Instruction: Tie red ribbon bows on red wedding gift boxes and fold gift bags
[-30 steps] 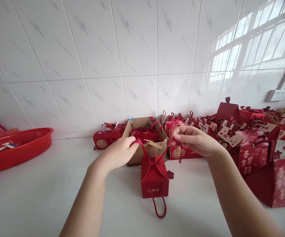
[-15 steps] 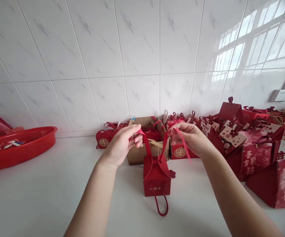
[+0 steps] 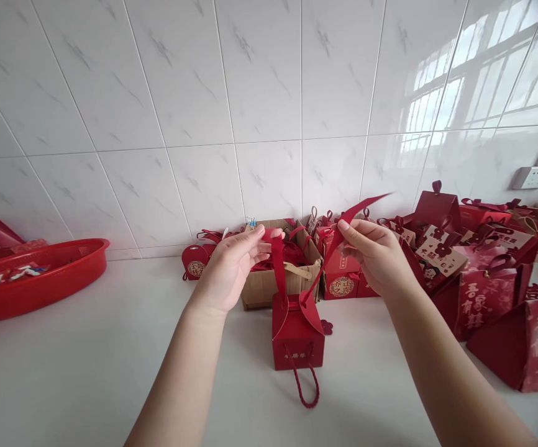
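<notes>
A small red gift box stands upright on the white table, with a rope handle hanging off its front and a flower-shaped tag at its right side. A red ribbon runs through the top of the box, and its two ends rise in a V. My left hand pinches the left end between thumb and fingers. Higher and to the right, my right hand pinches the other end, whose tip sticks out beyond the fingers toward the upper right.
Behind the box, a cardboard carton holds red ribbons. Many finished-looking red gift boxes crowd the right side. At the left is a red plastic basket with small wrapped items. A tiled wall closes off the back.
My right hand has moved slightly up and right, drawing its ribbon end out straighter; the loose tip that hung down now points up and right. My left hand keeps its hold.
</notes>
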`<state>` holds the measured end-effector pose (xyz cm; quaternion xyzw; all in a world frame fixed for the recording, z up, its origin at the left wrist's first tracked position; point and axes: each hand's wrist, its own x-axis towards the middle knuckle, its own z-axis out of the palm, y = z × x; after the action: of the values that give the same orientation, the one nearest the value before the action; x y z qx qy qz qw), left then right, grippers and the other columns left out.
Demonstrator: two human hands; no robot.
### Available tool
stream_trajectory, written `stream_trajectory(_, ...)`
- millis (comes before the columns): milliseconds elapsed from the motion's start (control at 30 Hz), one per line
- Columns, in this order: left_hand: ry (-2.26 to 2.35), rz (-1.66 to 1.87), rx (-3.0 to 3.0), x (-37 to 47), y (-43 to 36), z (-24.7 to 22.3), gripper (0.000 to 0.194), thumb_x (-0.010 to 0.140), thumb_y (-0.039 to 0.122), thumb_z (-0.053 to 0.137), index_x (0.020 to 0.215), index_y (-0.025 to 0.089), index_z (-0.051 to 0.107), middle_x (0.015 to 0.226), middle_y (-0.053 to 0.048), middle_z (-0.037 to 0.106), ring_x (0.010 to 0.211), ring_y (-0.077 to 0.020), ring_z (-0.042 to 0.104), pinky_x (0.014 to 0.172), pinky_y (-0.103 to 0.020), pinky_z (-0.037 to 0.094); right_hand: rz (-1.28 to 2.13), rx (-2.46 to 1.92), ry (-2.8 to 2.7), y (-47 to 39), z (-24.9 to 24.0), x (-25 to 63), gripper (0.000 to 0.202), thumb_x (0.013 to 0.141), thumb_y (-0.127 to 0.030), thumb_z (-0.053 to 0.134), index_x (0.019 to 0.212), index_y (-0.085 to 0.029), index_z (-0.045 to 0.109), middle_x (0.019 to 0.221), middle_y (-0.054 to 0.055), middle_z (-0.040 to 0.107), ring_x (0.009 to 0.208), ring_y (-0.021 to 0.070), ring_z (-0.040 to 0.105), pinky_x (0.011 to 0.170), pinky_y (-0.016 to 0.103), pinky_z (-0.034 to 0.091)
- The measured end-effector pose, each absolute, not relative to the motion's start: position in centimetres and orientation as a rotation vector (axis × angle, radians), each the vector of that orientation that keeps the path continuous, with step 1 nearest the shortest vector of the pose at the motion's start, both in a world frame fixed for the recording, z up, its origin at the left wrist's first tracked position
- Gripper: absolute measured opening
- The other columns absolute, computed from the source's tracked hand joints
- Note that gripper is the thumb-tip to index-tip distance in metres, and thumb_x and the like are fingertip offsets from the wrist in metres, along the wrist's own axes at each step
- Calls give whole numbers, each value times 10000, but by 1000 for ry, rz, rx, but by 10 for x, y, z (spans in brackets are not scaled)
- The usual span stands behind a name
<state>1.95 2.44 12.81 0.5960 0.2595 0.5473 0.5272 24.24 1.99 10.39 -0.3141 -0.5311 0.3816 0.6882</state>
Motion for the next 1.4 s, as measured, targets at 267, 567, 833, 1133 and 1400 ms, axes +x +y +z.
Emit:
stream_trajectory(267, 730, 1402, 1607, 23, 20, 124, 223, 718, 219, 750, 940, 241, 751, 942, -17, 736, 830, -110, 629, 791, -207, 494, 721, -692, -1168, 14, 107, 248, 242, 742, -395, 742, 623, -197, 673, 553, -30, 506, 536, 68, 448, 527, 201, 376)
stream_trajectory(567, 777, 1431, 1785, 29, 13, 124, 209, 743, 247, 735, 952, 259, 738, 910, -10, 735, 774, -111, 641, 705, -203, 541, 648, -777, -1236, 4, 111, 245, 252, 761, -420, 717, 648, -204, 650, 548, -25, 511, 534, 85, 456, 503, 233, 320)
stream_trajectory(833, 757, 1537, 1826, 29, 10, 125, 208, 752, 234, 728, 960, 244, 736, 905, -17, 717, 814, -115, 620, 721, -197, 516, 659, -869, -1398, 2, 113, 244, 299, 798, -439, 672, 646, -183, 646, 559, -14, 532, 563, 87, 447, 548, 236, 342)
stream_trajectory(1133, 731, 1620, 1799, 30, 10, 125, 230, 759, 219, 721, 984, 264, 732, 915, -9, 713, 801, -98, 595, 694, -173, 476, 594, -833, -1407, 0, 114, 242, 334, 818, -438, 647, 608, -179, 637, 559, -10, 539, 568, 89, 458, 564, 235, 367)
stream_trajectory(1400, 804, 1563, 1843, 28, 9, 127, 197, 770, 270, 702, 957, 223, 741, 855, -32, 717, 768, -134, 614, 712, -235, 501, 611, -798, -1290, 4, 112, 244, 268, 763, -449, 699, 666, -200, 672, 584, -10, 537, 563, 105, 477, 536, 243, 381)
